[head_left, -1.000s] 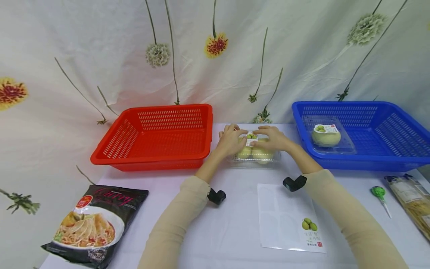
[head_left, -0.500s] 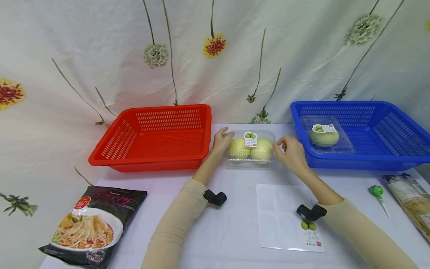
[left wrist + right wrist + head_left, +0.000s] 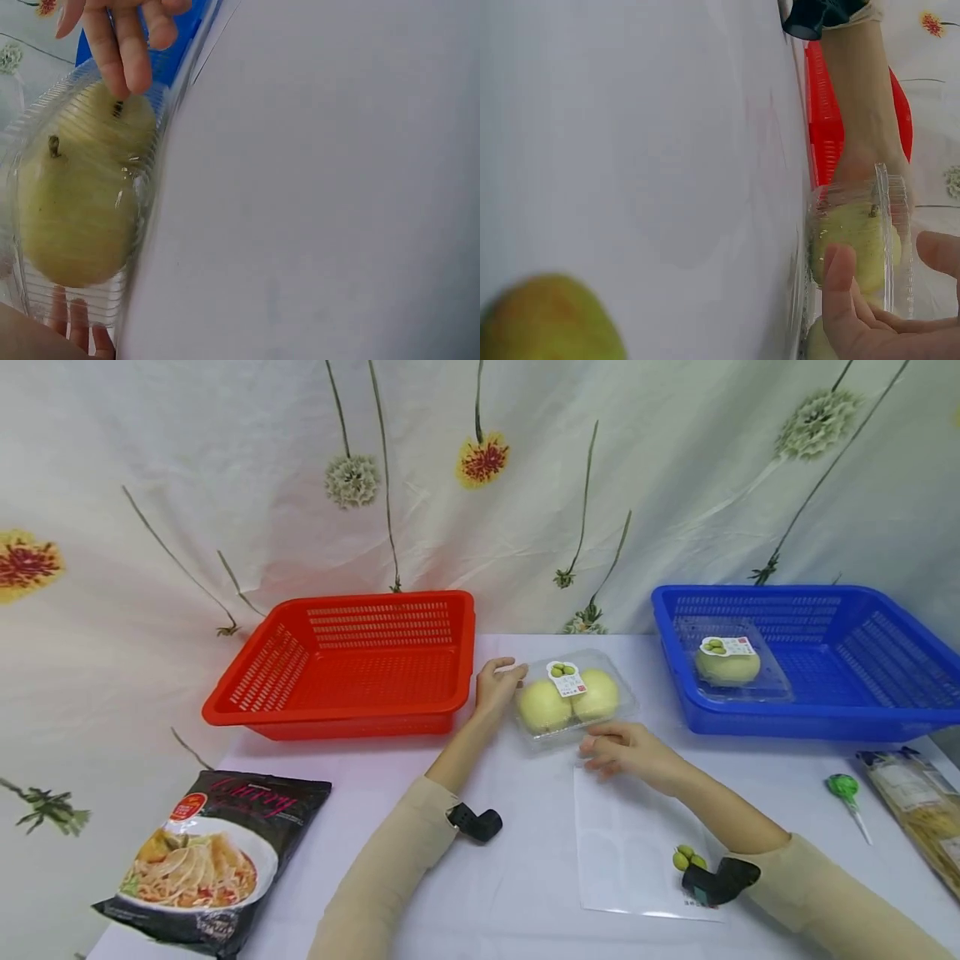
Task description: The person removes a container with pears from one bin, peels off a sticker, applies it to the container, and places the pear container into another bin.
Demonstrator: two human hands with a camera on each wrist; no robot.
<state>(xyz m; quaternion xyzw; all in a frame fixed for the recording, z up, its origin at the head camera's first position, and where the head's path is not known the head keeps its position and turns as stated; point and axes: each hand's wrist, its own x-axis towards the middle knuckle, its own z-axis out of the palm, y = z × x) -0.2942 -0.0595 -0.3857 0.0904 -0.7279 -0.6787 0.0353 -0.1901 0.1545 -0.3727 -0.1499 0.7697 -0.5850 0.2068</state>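
Observation:
A clear plastic box (image 3: 572, 707) with two pale yellow-green pears (image 3: 597, 695) sits at a slant on the table, between the two baskets. A white sticker (image 3: 567, 679) with a green fruit picture lies on its lid. My left hand (image 3: 497, 685) is at the box's left end, its fingertips beside the clear wall; in the left wrist view, fingers (image 3: 79, 319) show through the plastic. At the front right corner hovers my right hand (image 3: 630, 756), fingers loosely bent and holding nothing; whether they touch the box cannot be told. In the right wrist view, its thumb and fingers are spread apart.
A red basket (image 3: 341, 720) stands left; a blue basket (image 3: 817, 727) at right holds another boxed fruit (image 3: 727, 668). A sticker sheet (image 3: 622, 852) lies in front. A black noodle packet (image 3: 202, 860) is at left, a green lollipop (image 3: 843, 787) and a clear-fronted packet (image 3: 911, 810) at right.
Both hands have left the sticker on the lid. The box has turned, its right end now farther back. My right hand has moved from the right end towards me, to the front corner.

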